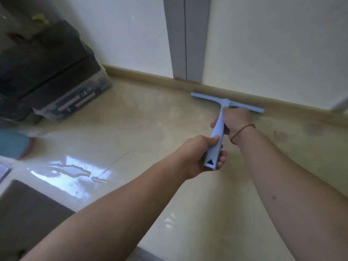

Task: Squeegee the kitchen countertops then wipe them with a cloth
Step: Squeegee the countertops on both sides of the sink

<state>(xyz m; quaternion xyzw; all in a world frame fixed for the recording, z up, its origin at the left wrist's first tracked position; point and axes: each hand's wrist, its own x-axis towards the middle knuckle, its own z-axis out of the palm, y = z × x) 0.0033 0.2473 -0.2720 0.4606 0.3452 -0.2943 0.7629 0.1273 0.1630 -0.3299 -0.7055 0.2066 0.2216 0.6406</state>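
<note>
The countertop (143, 129) is smooth, glossy beige stone, with a puddle (75, 171) shining at the near left. My squeegee (216, 136), pale blue plastic and T-shaped, sits at the far right with its long blade flush along the backsplash ledge. My left hand (201, 155) grips the handle's near end; my right hand (235, 119) grips just behind the blade. I think even downward pressure and one straight pull toward me would work best, blade kept flat.
</note>
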